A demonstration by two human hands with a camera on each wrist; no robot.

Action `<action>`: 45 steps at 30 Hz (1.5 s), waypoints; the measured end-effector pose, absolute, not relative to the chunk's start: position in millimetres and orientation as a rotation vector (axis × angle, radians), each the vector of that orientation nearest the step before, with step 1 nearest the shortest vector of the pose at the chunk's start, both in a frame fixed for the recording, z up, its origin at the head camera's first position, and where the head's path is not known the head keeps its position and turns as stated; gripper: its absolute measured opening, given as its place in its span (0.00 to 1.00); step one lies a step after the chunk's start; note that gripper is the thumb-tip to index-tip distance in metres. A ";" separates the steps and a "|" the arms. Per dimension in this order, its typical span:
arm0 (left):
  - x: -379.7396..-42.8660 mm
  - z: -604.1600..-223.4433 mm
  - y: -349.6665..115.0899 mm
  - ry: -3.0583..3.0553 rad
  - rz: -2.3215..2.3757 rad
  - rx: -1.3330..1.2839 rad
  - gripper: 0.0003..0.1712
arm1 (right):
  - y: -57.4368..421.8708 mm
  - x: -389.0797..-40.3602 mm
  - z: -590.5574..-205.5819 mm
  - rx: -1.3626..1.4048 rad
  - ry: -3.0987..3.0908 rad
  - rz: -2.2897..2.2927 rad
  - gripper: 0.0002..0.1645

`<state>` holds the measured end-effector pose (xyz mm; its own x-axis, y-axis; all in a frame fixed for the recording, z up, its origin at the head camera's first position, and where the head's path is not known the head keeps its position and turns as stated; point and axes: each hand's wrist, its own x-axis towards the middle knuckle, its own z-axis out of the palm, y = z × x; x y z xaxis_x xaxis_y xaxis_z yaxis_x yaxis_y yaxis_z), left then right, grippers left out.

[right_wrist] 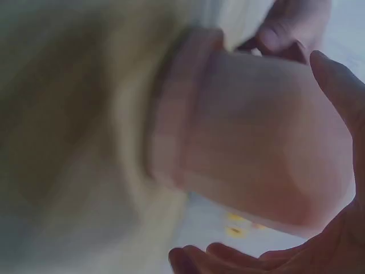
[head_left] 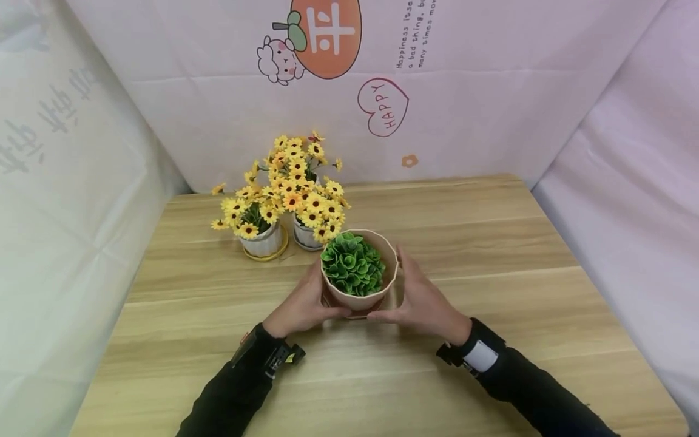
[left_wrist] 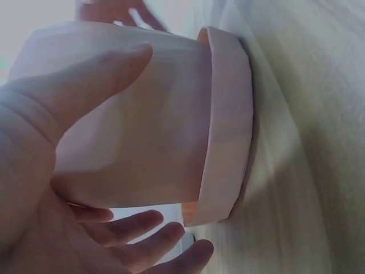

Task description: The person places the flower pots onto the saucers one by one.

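Note:
A pale pink flower pot (head_left: 357, 301) holds a round bunch of green leaves (head_left: 354, 265) and stands in a shallow saucer (left_wrist: 229, 123) of similar colour. My left hand (head_left: 303, 303) holds the pot's left side, its thumb lying across the wall in the left wrist view and its other fingers reaching behind. On the opposite side my right hand (head_left: 428, 303) is spread loosely around the pot. A gap shows between that palm and the wall, and its lower fingers (right_wrist: 219, 260) stand off from the pot. The leaves are out of sight in both wrist views.
Two white pots, the left pot (head_left: 263, 243) and the right pot (head_left: 307, 233), stand behind and to the left with yellow flowers (head_left: 295, 176). Their blossoms reach close to the pink pot. A printed white cloth (head_left: 464, 121) rises behind the wooden table (head_left: 491, 243).

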<state>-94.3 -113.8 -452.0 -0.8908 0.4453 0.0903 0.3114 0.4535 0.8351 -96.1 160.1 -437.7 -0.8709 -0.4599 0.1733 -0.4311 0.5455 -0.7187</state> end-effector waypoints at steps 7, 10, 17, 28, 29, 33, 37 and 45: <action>-87.2 -458.3 -108.0 2.570 1.455 0.593 0.79 | 146.6 -100.8 -466.7 -0.861 2.399 -1.603 0.83; -85.3 -458.8 -105.8 2.560 1.475 0.580 0.78 | 145.0 -99.0 -468.3 -0.817 2.391 -1.599 0.80; -85.4 -455.3 -101.0 2.535 1.510 0.547 0.75 | 145.0 -98.9 -463.4 -0.778 2.414 -1.572 0.78; -88.4 -456.4 -92.1 2.534 1.507 0.562 0.73 | 152.4 -99.9 -462.7 -0.725 2.447 -1.527 0.77; -89.1 -456.4 -91.2 2.536 1.500 0.556 0.73 | 153.3 -100.5 -462.6 -0.722 2.447 -1.526 0.77; -91.2 -455.8 -86.8 2.539 1.496 0.563 0.74 | 157.9 -101.7 -461.9 -0.721 2.439 -1.541 0.76; -94.1 -455.8 -81.5 2.549 1.493 0.591 0.75 | 163.9 -102.6 -461.2 -0.695 2.472 -1.514 0.77; -102.3 -456.0 -71.8 2.545 1.476 0.583 0.75 | 172.5 -106.2 -460.8 -0.667 2.477 -1.522 0.74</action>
<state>-102.3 -71.8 -456.0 -0.9146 0.3983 0.0699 0.2585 0.4429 0.8585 -106.2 172.5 -460.8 -0.8879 -0.4499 0.0958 -0.2887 0.3831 -0.8774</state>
